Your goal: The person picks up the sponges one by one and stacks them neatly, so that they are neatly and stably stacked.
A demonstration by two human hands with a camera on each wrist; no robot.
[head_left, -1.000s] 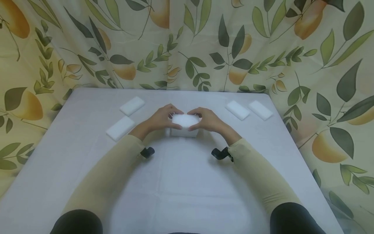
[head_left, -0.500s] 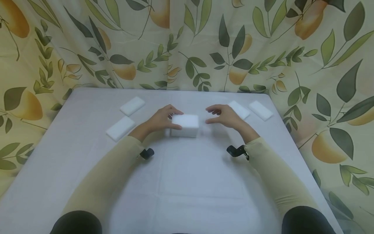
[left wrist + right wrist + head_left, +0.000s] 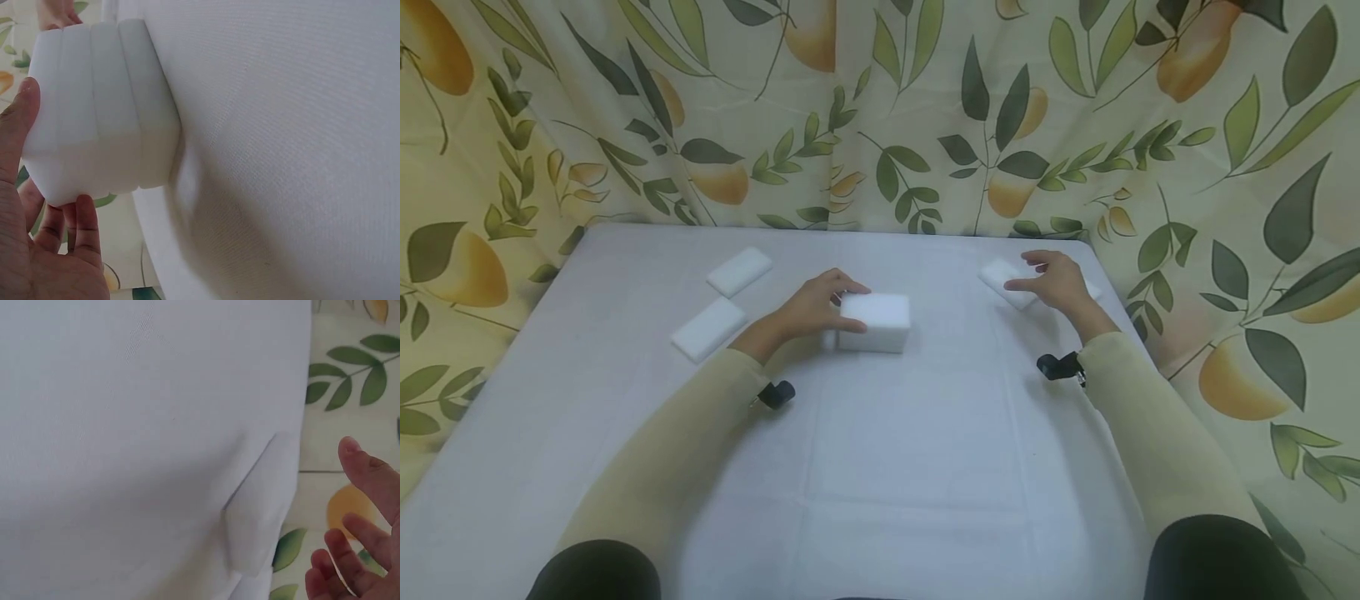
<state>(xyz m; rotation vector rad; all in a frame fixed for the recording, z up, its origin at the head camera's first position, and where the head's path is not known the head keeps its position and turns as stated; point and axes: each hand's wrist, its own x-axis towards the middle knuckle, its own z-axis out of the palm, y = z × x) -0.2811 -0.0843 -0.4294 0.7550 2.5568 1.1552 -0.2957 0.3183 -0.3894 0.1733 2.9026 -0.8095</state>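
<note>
A stack of several white sponge blocks (image 3: 883, 321) stands at mid-table, layered flat in the left wrist view (image 3: 94, 112). My left hand (image 3: 808, 310) holds its left end, thumb at the near side and fingers at the far side, around the upper layers. Over at the right, my right hand (image 3: 1060, 282) hovers above two flat white sponges, fingers parted and nothing between them. One of these, the left sponge (image 3: 998, 277), shows in part; the right sponge (image 3: 1093, 290) is mostly hidden behind the hand. In the right wrist view, a sponge (image 3: 259, 512) lies beyond the open fingers.
Two more flat white sponges lie left of the stack, a farther one (image 3: 739, 272) and a nearer one (image 3: 706, 332). A white cloth covers the table (image 3: 910, 467). Behind its back edge hangs a fruit-and-leaf patterned curtain (image 3: 910, 117).
My right hand has let go of the stack's right side and moved right, over the two sponges there. The left hand stays at the stack, which has not moved.
</note>
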